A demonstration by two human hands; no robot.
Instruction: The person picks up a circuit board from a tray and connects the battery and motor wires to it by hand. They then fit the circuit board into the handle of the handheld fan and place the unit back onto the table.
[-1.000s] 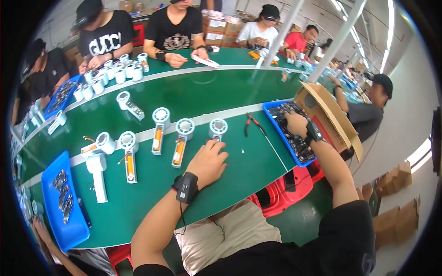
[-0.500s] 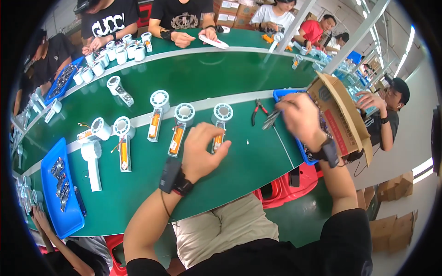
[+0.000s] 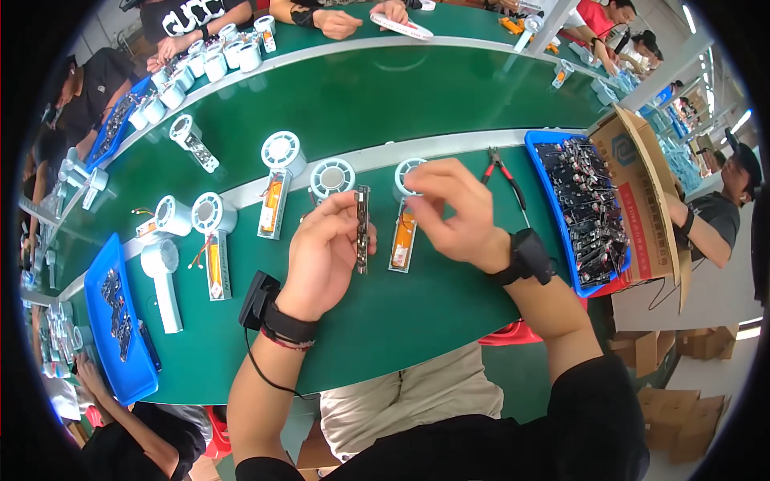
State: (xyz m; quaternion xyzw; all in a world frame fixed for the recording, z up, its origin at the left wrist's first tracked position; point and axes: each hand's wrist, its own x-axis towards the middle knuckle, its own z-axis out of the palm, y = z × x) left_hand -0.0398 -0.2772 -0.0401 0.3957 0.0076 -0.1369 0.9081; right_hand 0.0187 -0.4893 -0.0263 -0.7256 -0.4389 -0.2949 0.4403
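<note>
My left hand (image 3: 322, 255) holds a narrow dark circuit board strip (image 3: 362, 228) upright over the green table (image 3: 417, 313). My right hand (image 3: 451, 210) hovers close to the right of it, fingers pinched, over an open white handheld fan half (image 3: 403, 220) with an orange battery in its handle. I cannot tell whether the right fingers hold a small part. Two similar open fan halves, one (image 3: 330, 178) partly hidden behind my left hand and another (image 3: 277, 180), lie to the left.
A blue tray (image 3: 571, 210) of dark circuit boards sits at right beside a cardboard box (image 3: 646, 196). Red-handled pliers (image 3: 504, 175) lie near it. Another blue tray (image 3: 112, 321) and more white fan bodies (image 3: 164, 276) lie at left. Other people work around the table.
My right hand came back from the blue tray on the right to the middle. My left hand lifted off the table and now holds the circuit board strip.
</note>
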